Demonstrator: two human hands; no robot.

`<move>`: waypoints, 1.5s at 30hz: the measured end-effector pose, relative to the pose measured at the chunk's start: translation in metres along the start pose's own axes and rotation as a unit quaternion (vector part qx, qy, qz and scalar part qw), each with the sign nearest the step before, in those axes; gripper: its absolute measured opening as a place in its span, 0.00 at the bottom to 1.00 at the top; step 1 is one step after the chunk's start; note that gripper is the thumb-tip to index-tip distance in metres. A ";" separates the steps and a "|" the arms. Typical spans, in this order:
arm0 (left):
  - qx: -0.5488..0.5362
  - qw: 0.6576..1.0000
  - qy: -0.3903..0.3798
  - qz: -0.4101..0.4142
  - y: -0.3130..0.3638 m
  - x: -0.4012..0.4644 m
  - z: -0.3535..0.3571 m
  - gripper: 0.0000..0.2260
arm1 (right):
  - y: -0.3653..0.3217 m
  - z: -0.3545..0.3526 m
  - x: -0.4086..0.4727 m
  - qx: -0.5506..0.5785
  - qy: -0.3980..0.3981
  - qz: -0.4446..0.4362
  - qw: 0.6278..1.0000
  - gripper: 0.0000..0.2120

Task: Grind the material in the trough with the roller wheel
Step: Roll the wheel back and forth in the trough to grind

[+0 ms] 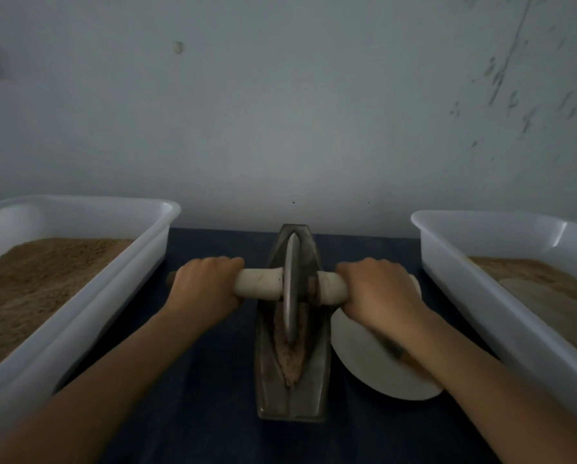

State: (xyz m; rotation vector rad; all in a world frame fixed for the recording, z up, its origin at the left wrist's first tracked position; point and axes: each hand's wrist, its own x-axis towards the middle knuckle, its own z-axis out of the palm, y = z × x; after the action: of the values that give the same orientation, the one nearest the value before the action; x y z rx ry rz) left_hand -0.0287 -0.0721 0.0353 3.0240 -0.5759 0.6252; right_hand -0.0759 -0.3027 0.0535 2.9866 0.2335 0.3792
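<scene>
While only the head camera looks down on this bench, it shows the essentials plainly: a narrow boat-shaped metal trough [292,373] lies lengthwise on a dark blue cloth [193,396], its far tip toward the wall, and a thin metal roller wheel [292,286] stands upright on edge in the groove, somewhat beyond the trough's middle. A pale wooden axle handle [260,284] runs through the wheel's hub and sticks out to both sides. The left hand [205,286] is wrapped around the left stub, fingers curled over the top, and the right hand [379,289] grips the right stub the same way, each a little apart from the disc. Brownish material [290,360] lies packed along the groove, mostly on the near side of the wheel. The wheel looks heavy and rigid, so its own weight should do much of the crushing; the smooth round handle could turn or slip in the palms, and the stubs are the sensible hold, kept even so the disc does not tip against the trough walls. The trough seems stiff and stable, though it might creep on the cloth. A white plate [374,363] sits just right of the trough, under the right forearm. A white tub [79,209] of tan powder stands at left and another tub [481,222] at right.
</scene>
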 end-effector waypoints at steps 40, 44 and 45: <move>0.036 0.999 0.002 0.006 0.002 0.028 0.005 0.08 | 0.012 0.014 0.019 0.032 -0.013 0.028 0.999 0.04; 0.041 0.999 -0.009 -0.004 -0.001 0.058 0.012 0.09 | 0.020 0.021 0.046 0.038 -0.014 0.039 0.998 0.07; 0.039 0.999 -0.015 -0.006 -0.001 0.063 0.013 0.09 | 0.021 0.022 0.050 0.039 -0.009 0.042 0.998 0.07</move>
State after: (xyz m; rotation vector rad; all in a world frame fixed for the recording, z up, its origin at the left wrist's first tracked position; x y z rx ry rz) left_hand 0.0304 -0.0943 0.0478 3.1119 -0.5456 0.6188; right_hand -0.0195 -0.3175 0.0474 3.0825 0.1244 0.3598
